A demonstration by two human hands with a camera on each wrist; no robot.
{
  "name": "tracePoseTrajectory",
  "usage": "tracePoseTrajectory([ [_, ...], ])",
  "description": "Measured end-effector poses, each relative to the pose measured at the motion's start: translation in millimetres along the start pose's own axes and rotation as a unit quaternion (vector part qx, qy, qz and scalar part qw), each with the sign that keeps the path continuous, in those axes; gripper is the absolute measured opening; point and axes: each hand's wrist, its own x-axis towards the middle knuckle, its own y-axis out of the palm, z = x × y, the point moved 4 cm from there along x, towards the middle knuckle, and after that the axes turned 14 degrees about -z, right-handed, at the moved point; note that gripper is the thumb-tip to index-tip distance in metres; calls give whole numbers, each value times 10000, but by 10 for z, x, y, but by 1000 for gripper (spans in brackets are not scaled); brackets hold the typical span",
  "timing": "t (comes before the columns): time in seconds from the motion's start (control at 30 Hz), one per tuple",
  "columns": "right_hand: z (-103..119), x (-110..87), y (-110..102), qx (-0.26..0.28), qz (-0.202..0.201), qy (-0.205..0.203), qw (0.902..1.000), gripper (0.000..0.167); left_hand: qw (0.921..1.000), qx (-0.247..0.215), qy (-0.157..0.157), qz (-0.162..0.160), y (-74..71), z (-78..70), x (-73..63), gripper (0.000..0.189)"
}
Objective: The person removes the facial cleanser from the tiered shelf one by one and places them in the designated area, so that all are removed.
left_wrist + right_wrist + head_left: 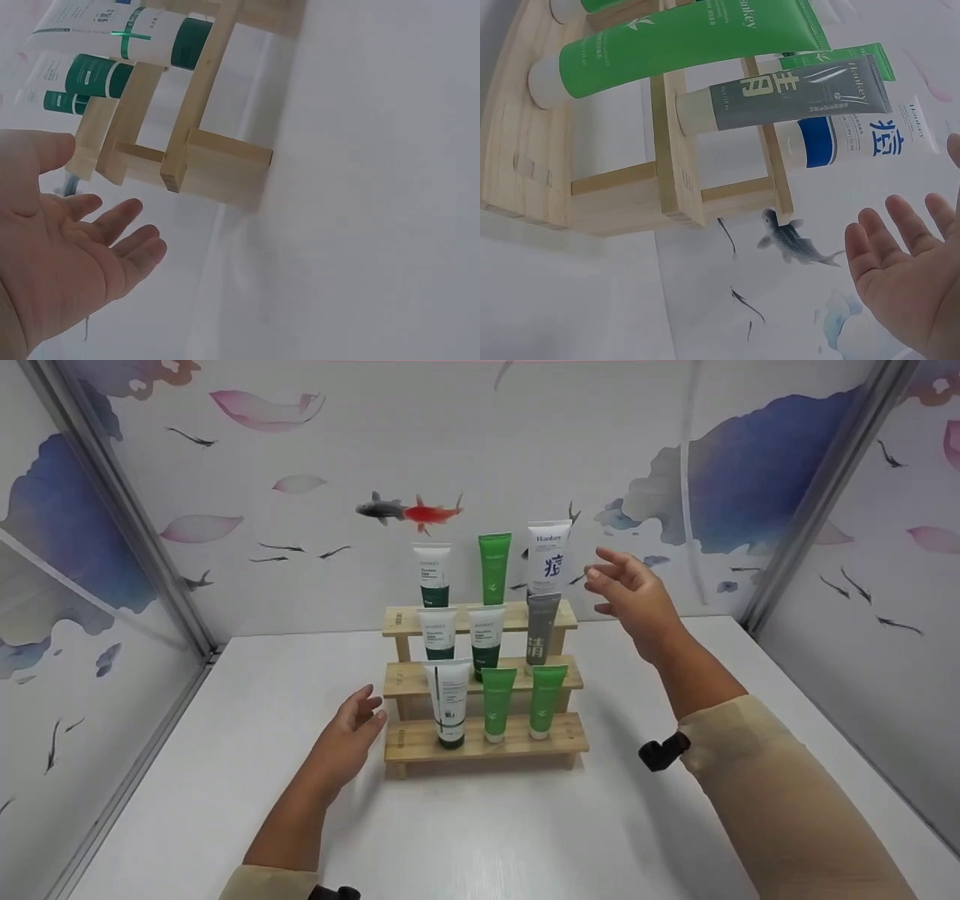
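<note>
A three-step wooden rack (487, 748) holds several squeeze tubes standing on their caps. On its top step are a white and dark green tube (433, 574), a green tube (494, 568) and a white tube with blue lettering (550, 553). A grey tube (780, 97) stands on the middle step, beside two white and dark green ones. Below are a larger white tube (448, 701) and two green tubes. My left hand (350, 740) is left of the rack, fingers relaxed, holding nothing. My right hand (631, 594), likewise holding nothing, hovers right of the white tube with blue lettering.
The rack stands on a white table (300, 810) near the back wall. White panels (300, 570) painted with fish, petals and blue patches enclose the back and both sides, with metal posts (817, 495) at the corners.
</note>
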Motion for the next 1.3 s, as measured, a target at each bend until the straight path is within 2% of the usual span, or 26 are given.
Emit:
tracePoseTrajectory([
  [0.23,4,127,57,553,8,244,9982,67,9996,-201,-191,-1,34,138,24,68],
  [0.57,79,274,212,1126,93,346,9930,68,9977,-613,-264,-117,76,251,26,65],
  [0.8,191,353,322,1025,38,286,9943,66,9950,-907,-413,14,107,309,17,67],
  [1.1,317,371,432,1088,105,284,9936,62,9940,-1028,-349,161,143,301,-9,66],
  [1.3,330,370,489,817,77,232,9964,57,9926,-1134,-378,204,130,308,-18,62],
])
